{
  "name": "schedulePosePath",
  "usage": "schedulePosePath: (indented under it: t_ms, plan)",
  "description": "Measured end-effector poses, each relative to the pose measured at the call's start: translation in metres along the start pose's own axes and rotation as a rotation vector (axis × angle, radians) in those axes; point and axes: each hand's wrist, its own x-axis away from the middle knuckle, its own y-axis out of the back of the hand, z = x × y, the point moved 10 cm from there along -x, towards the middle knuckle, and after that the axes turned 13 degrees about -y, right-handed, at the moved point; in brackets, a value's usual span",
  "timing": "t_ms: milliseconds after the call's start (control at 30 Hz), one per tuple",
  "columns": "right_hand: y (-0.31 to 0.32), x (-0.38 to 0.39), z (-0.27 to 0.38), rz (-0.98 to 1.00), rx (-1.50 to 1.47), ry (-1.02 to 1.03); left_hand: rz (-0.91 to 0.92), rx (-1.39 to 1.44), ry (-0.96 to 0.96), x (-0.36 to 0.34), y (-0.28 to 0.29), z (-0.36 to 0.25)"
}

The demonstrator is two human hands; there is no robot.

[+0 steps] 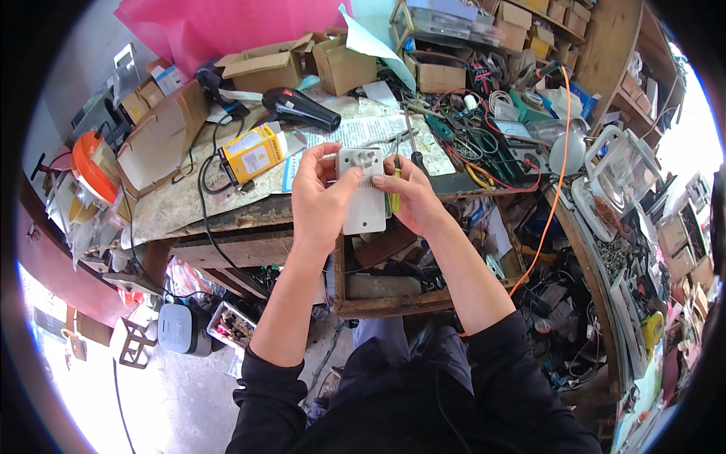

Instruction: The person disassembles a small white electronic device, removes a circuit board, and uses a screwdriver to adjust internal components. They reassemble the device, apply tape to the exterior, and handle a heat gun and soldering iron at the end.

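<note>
- The tabletop [265, 213], worn and partly covered with stained sheets, spans the view, its front edge running just beyond the person's hands.
- A pink sheet [234, 30] hangs behind the back edge, toward the left.
- A wooden drawer [401, 306] stands open below the front edge, with loose parts inside.
- A large open cardboard box [160, 144] sits by the left edge of the tabletop; smaller cardboard boxes [265, 70] line the back edge.
- A black hair-dryer-shaped tool [299, 108] lies between the back edge and the middle, its nozzle toward the right.
- A yellow box [253, 154] rests near the front edge, left of the hands, one end flap open.
- The left hand [321, 193] has its grip clamped on the white device, thumb on the upper face and fingers around the left side.
- The right hand [414, 198] has its grip closed around the yellow-green screwdriver, while its thumb meets the device's right side.
- The white device [364, 206], a flat oblong with a row of slots, is held over the tabletop's front edge, between both hands.
- The yellow-green screwdriver [395, 200] is just beside the device, its handle showing below the right fingers.
</note>
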Motion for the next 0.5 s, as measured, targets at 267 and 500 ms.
schedulePosePath:
  t_ms: [267,500]
  plan:
    - [-0.006,0.0,-0.001,-0.048,0.114,-0.003,-0.034,0.106,0.156,0.004,0.014,0.008]
    - [-0.004,-0.002,-0.002,-0.079,0.223,0.059,-0.025,0.195,0.225,0.008,0.026,0.016]
